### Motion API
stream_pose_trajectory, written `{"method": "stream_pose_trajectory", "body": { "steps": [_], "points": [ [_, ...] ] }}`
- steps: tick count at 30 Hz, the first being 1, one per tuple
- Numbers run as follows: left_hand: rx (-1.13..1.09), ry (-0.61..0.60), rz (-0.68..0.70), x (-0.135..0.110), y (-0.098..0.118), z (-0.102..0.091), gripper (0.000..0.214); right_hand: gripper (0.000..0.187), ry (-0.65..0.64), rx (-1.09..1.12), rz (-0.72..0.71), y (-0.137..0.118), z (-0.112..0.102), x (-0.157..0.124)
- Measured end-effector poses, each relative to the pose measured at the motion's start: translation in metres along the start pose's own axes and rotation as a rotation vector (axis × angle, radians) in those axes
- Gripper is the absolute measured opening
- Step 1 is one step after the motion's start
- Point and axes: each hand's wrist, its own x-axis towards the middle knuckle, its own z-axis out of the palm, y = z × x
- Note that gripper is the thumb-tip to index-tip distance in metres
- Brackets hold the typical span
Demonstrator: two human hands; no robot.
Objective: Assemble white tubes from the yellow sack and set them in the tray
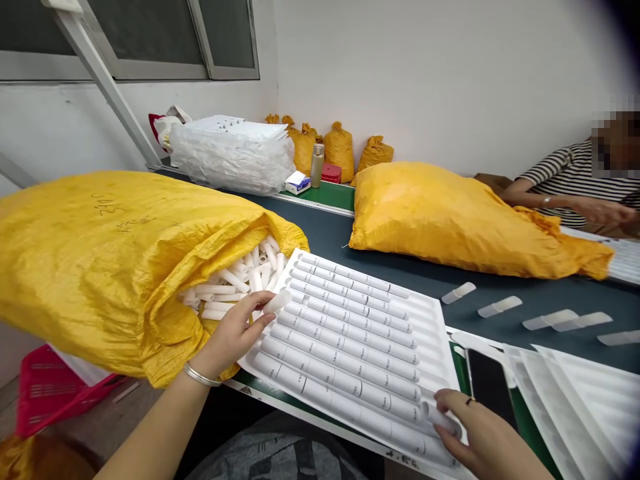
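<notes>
Yellow woven plastic fills the near left of the scene: a big sack [100, 267] lies on its side, its mouth open toward the middle, with a heap of loose tubes [235, 277] showing inside. The person's left hand [233, 337], a thin bangle [200, 375] on its wrist, is just in front of that mouth. Its thumb and fingertips are pinched on one white tube [277, 301], which is held over the left edge of the tray [435, 313].

The tray is a white moulded sheet lying slantwise on the table's near edge. Most of its grooves are filled with tubes laid end to end in rows; the far right strip is bare. At the tray's near right corner the right hand [475, 433], with a ring [469, 401] on one finger, lies with its fingers drawn together over a second tube [440, 417] in the nearest rows. Whether it grips that tube or only presses on it cannot be told.

Right of the tray lie a dark phone [487, 383] and a stack of empty trays [585, 407]. Farther off, stray tubes [500, 306] lie apart on the dark belt [330, 233], with another full yellow sack [450, 220] beyond them. At the far right sits a co-worker in a striped sleeve [570, 170]. A red basket [50, 387] stands on the floor at near left.
</notes>
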Motion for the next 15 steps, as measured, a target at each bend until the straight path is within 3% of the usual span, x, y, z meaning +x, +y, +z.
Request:
{"method": "stream_pose_trajectory", "body": {
  "steps": [3, 6, 8, 11, 13, 15],
  "points": [
    [-0.448, -0.043, -0.117, 0.0, 0.015, 0.028, 0.038, 0.018, 0.127, 0.1, -0.019, -0.011, -0.016, 0.007],
    [-0.925, -0.087, -0.293, -0.003, 0.034, 0.057, 0.057, 0.022, 0.322, 0.312, -0.139, -0.044, -0.021, 0.024],
    [-1.128, -0.108, -0.361, -0.006, 0.047, 0.071, 0.075, 0.023, 0.349, 0.497, -0.192, -0.074, -0.014, 0.04],
    [-1.274, -0.149, -0.409, -0.009, 0.059, 0.082, 0.089, 0.023, 0.32, 0.755, -0.159, -0.117, 0.004, 0.061],
    [-1.312, -0.175, -0.419, -0.01, 0.06, 0.084, 0.075, 0.023, 0.324, 0.862, -0.123, -0.138, 0.014, 0.071],
    [-1.325, -0.191, -0.398, -0.01, 0.058, 0.083, 0.047, 0.022, 0.329, 0.927, -0.123, -0.151, 0.018, 0.076]
  ]
}}
